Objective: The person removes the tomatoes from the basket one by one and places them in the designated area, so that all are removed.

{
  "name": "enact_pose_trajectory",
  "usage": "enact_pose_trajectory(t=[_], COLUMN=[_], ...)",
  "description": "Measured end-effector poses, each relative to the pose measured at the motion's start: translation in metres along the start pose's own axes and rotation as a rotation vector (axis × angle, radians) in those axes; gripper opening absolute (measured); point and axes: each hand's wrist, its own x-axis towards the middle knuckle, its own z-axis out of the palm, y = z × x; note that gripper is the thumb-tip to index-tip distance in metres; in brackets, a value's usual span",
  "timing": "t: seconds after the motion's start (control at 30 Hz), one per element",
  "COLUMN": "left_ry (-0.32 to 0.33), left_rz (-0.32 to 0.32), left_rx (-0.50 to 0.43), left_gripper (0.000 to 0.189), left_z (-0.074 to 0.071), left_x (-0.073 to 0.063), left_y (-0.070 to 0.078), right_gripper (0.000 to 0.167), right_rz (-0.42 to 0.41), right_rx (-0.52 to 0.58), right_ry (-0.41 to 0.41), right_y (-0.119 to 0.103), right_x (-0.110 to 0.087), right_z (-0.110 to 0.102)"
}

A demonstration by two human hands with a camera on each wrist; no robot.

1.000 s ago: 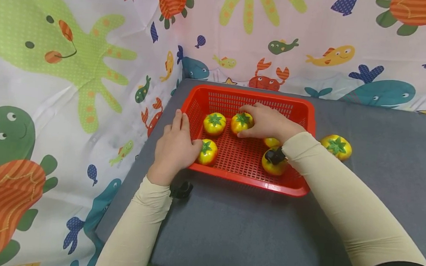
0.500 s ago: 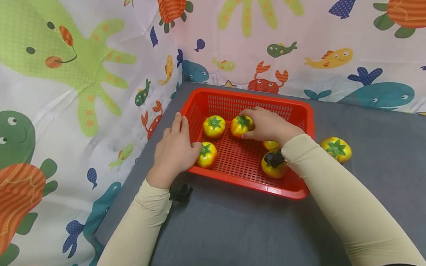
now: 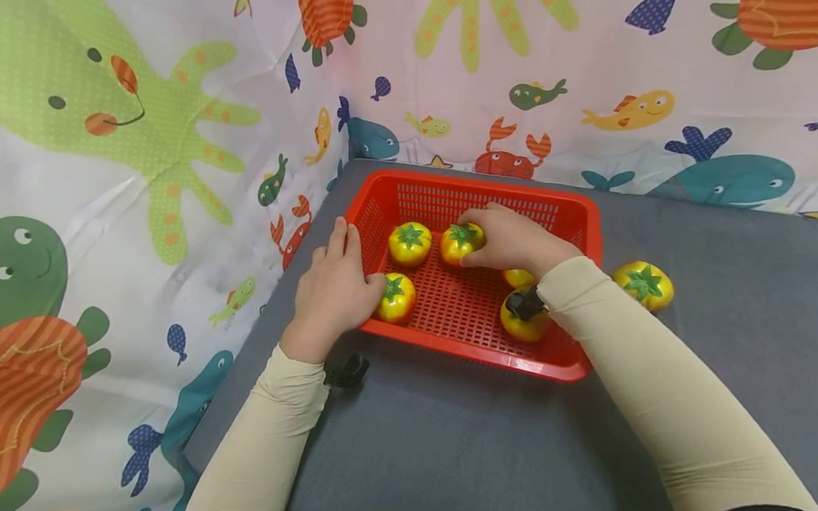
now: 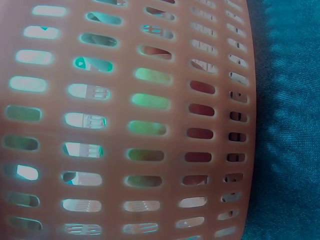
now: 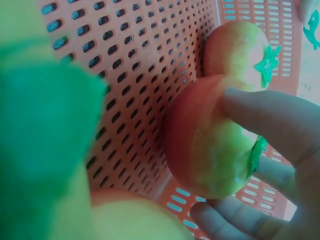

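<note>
A red perforated plastic basket (image 3: 473, 353) sits on the grey table with several shiny yellow-red toy tomatoes in it, each with a green star-shaped top. My right hand (image 3: 513, 237) reaches over the basket's right side and grips one tomato (image 3: 456, 247) near the middle, thumb and fingers on opposite sides of it in the right wrist view. Left of that one lies another tomato (image 3: 410, 244). At the basket's left front corner my left hand (image 3: 335, 291) holds the rim, thumb inside beside a front tomato (image 3: 397, 299). The left wrist view shows mostly the slotted basket wall (image 4: 112, 135).
Two tomatoes, one at the front (image 3: 520, 325) and one behind it (image 3: 518, 278), lie under my right wrist. Outside the basket, a further tomato (image 3: 643, 285) rests on the table (image 3: 747, 311) to the right. A curtain printed with sea animals (image 3: 456, 92) hangs behind and to the left.
My right thumb has shifted slightly at the near side of the tomato. The left hand and the basket stay where they were; the head view has tilted a little.
</note>
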Motion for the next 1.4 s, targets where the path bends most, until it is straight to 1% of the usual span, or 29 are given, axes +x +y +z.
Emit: enact_pose_trajectory(t=[0.3,0.53,0.7,0.97,1.2,1.4], left_ry=[0.023,0.02,0.021,0.013,0.024,0.02], left_rz=[0.011,0.011,0.017,0.01,0.024,0.027], left_rx=[0.002,0.008,0.016,0.012,0.011,0.002], left_gripper=[0.09,0.089,0.088,0.091,0.092,0.09], left_z=[-0.002,-0.001,0.001,0.003,0.002,0.003], left_x=[-0.002,-0.001,0.0,0.001,0.001,0.002], left_y=[-0.001,-0.003,-0.004,-0.003,-0.004,-0.004], right_gripper=[0.068,0.069,0.069,0.068,0.067,0.067], right_rz=[-0.009,-0.037,-0.039,-0.037,-0.066,-0.059], right_rx=[0.033,0.032,0.043,0.079,0.072,0.069], right_ry=[0.007,0.018,0.025,0.025,0.033,0.035], right_y=[-0.003,-0.008,-0.011,-0.013,-0.018,-0.016], right_x=[0.0,0.0,0.0,-0.006,-0.014,-0.022], right_z=[0.0,-0.003,-0.007,-0.011,-0.017,-0.02])
